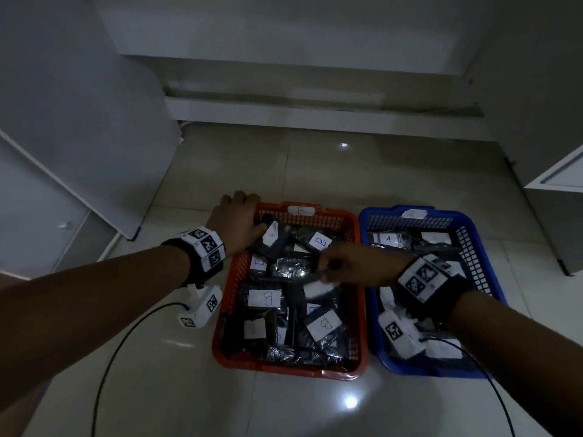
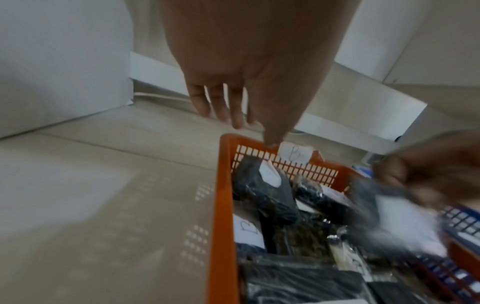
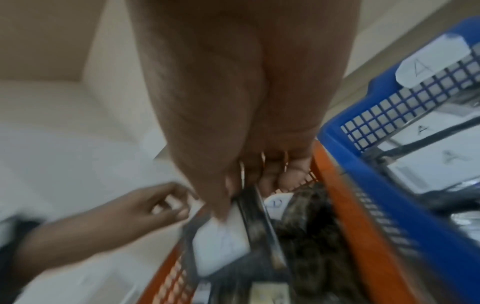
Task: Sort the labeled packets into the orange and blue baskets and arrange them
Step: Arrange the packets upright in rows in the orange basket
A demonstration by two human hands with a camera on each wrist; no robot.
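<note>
My left hand [image 1: 235,219] rests on the far left corner of the orange slotted plastic basket [image 1: 224,298], at about ten o'clock of its rim, fingers [image 2: 221,105] relaxed and spread past the edge, thumb down at the rim beside the white paper tag marked B [image 2: 294,155]. It holds nothing. Inside, dark plastic-wrapped packets with white B labels [image 1: 264,298] lie crowded and overlapping, one propped against the far wall right under my thumb. Over the basket's middle, toward two o'clock, my right hand [image 1: 353,266] pinches a dark packet with a white paper label [image 3: 221,244] between thumb and curled fingers, blurred, above the heap. To the right, just beside the orange one, stands the blue grid-walled plastic basket [image 1: 492,279], tagged A, holding packets labelled A [image 1: 388,238]. Both sit on the pale tiled floor [image 1: 315,171], white cabinets [image 1: 79,137] around.
</note>
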